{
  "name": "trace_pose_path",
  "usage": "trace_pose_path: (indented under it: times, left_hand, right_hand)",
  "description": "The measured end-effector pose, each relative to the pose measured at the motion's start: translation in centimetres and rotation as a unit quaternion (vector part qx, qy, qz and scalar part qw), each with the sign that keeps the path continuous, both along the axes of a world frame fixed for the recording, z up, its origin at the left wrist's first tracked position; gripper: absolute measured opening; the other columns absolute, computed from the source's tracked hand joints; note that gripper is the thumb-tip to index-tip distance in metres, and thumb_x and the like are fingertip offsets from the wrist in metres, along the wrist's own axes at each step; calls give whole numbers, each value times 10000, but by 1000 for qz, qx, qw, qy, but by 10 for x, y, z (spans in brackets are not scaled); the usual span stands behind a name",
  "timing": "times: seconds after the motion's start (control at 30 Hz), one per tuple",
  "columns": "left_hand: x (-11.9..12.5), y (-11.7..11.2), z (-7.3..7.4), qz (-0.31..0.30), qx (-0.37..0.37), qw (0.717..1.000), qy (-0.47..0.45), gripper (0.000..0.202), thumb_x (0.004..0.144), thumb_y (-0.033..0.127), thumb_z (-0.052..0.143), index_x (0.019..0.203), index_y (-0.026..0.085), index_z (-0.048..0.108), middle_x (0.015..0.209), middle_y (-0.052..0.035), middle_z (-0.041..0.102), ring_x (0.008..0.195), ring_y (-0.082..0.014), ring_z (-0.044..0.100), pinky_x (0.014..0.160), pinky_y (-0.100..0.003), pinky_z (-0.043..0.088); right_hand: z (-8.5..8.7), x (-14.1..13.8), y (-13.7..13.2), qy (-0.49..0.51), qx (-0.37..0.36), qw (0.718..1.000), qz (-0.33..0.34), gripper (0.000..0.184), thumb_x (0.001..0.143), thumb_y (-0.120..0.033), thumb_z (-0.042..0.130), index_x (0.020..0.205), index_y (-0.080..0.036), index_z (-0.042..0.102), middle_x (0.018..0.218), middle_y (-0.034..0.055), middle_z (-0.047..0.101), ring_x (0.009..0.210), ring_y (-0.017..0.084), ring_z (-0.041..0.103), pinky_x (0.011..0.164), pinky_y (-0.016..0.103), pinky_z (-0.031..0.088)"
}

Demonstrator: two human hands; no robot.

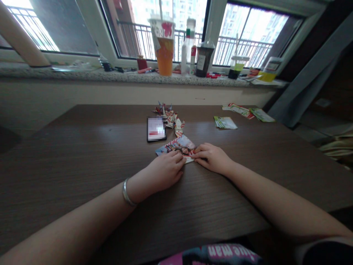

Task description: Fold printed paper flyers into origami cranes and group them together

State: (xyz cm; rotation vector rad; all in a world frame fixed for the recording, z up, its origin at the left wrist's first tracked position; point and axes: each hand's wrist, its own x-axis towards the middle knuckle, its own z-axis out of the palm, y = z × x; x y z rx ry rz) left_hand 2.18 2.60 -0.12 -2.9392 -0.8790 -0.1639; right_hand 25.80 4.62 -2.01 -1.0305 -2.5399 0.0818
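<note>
A folded sheet of colourful printed paper [178, 146] lies flat on the brown wooden table [82, 162]. My left hand [165, 170] rests on its near left part, fingers curled and pressing down. My right hand [211, 157] pinches the paper's near right edge with closed fingers. The two hands almost touch at the fingertips. A silver bangle [127, 193] circles my left wrist.
A black phone [156, 129] lies just behind the paper. Several folded paper cranes [169, 116] sit behind it. Stacks of leaflets [225, 122] lie at the right rear. Drink cups [164, 46] and bottles [188, 46] line the stone windowsill [82, 75].
</note>
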Motion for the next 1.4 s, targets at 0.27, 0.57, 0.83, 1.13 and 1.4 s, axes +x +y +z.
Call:
trace_pose_path:
  times: [0.27,0.57,0.83,1.13,1.4]
  left_hand:
    - [-2,-3,2,-3,-29,1000,-8,385,888,242,502,1265,165,490,1155,-126,573,1080,-263,528,958,-410,441]
    - [-3,-8,13,-11,-42,999,-7,349,894,271,492,1227,169,517,1145,-118,560,1083,-261,506,1004,-420,399]
    - [-3,-7,10,-9,-36,999,0,361,875,229,494,1231,174,524,1155,-117,552,1089,-264,495,1006,-421,394]
    - [-2,-6,11,-5,-39,999,-3,415,861,208,501,1275,176,501,1163,-113,553,1112,-261,494,1018,-416,390]
    - [1,-6,11,-7,-21,1000,-1,405,849,191,503,1253,173,521,1145,-113,561,1088,-257,499,1025,-405,381]
  right_hand:
    - [-4,0,1,-7,6,1000,5,198,902,-284,568,1015,-242,725,999,49,689,920,180,602,818,316,493]
    - [3,1,-4,-33,22,999,9,238,931,-311,517,1039,-239,717,993,54,682,909,182,592,807,306,475]
    - [4,-1,-7,-65,91,993,25,230,930,-288,511,1030,-224,708,985,60,682,870,197,544,771,316,442]
    - [6,-1,-7,-87,138,982,91,237,954,-259,469,1082,-221,665,992,45,688,905,191,537,787,319,436]
    - [12,-5,-9,-110,150,977,100,221,954,-263,477,1029,-208,677,1041,61,678,939,189,557,772,301,447]
